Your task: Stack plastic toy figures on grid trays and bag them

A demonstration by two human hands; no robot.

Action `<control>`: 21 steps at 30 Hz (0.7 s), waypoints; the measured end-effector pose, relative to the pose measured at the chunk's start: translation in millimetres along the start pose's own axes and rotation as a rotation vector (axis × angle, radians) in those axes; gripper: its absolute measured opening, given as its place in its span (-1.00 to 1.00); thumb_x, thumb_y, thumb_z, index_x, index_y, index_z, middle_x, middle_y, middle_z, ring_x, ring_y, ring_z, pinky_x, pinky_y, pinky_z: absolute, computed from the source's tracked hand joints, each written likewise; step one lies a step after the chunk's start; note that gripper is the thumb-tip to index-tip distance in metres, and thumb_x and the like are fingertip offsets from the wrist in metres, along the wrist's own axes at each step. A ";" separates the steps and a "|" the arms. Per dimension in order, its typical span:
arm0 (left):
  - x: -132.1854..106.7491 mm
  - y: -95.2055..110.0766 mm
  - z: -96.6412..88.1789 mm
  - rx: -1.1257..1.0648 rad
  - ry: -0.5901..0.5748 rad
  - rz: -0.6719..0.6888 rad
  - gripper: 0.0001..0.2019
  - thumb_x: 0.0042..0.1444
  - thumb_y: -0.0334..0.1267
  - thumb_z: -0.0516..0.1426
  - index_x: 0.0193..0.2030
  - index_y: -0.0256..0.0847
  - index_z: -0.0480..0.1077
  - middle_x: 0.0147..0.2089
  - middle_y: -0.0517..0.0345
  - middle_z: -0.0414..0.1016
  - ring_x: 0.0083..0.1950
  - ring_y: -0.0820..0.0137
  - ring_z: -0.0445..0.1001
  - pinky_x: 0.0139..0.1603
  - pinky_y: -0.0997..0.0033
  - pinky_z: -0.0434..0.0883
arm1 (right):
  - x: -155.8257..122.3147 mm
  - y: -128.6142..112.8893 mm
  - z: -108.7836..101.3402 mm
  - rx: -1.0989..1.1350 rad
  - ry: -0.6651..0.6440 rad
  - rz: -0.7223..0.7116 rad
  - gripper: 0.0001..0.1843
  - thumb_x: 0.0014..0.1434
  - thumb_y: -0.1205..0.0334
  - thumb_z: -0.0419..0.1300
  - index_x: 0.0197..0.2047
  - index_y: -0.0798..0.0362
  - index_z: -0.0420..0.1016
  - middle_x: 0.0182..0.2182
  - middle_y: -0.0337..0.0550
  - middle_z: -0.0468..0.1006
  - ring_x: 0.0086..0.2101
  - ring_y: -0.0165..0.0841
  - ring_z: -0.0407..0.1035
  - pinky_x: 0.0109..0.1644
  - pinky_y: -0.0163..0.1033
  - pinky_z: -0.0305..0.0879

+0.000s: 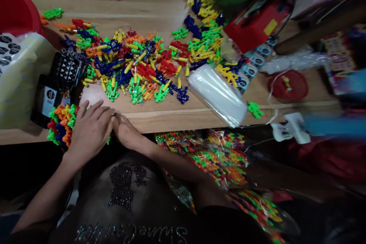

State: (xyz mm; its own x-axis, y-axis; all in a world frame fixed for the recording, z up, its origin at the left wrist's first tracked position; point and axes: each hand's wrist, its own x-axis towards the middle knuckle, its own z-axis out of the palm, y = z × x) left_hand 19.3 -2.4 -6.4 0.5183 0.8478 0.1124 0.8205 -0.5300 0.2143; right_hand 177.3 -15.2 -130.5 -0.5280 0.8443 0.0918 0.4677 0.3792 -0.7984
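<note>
showing the left fingers (97,109) lying flat and close together, their tips meeting the right fingers (117,122) at the near edge of a wooden table (143,11). a small dark object (114,114) shows where they meet, too small to identify; the right fingers curl down partly out of sight, so whether they hold it cannot be told. the left hand (90,133) lies palm down, and the right hand (127,131) sits touching it at the fingertips. at 9 o'clock from the left hand, just beside its outer edge, lies a cluster of interlocked plastic toy pieces (61,126) in orange, green, blue, red and yellow. at 12 o'clock from the hands, a loose pile of plastic toy pieces (134,65) spreads across the table. at 2 o'clock, a stack of clear plastic bags (217,95) lies against the pile. at 4 o'clock, below the table edge, hangs a bulging clear bag of pieces (220,167). at 6 o'clock is a dark rhinestone-decorated shirt (122,187). at 10 o'clock stand a black plastic tray (65,70) and a red basin (17,7).
</note>
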 end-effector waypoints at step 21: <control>0.4 -6.4 -10.6 -0.069 -0.027 -0.013 -0.53 0.53 -0.06 -0.07 0.21 -0.35 0.52 0.07 -0.21 0.71 0.26 -0.02 0.63 0.42 -0.26 0.41 | 16.1 93.4 -154.2 -0.452 0.300 0.454 -0.79 0.33 0.40 0.17 0.00 0.10 0.53 -0.01 0.18 0.58 0.05 0.03 0.43 0.23 0.15 0.36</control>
State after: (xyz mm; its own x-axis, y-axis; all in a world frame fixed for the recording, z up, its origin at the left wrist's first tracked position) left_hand 11.7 1.5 2.6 0.5148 0.8532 0.0837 0.8089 -0.5158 0.2822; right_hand 321.8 92.2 -111.9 -0.0233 0.9995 0.0196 0.8783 0.0298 -0.4773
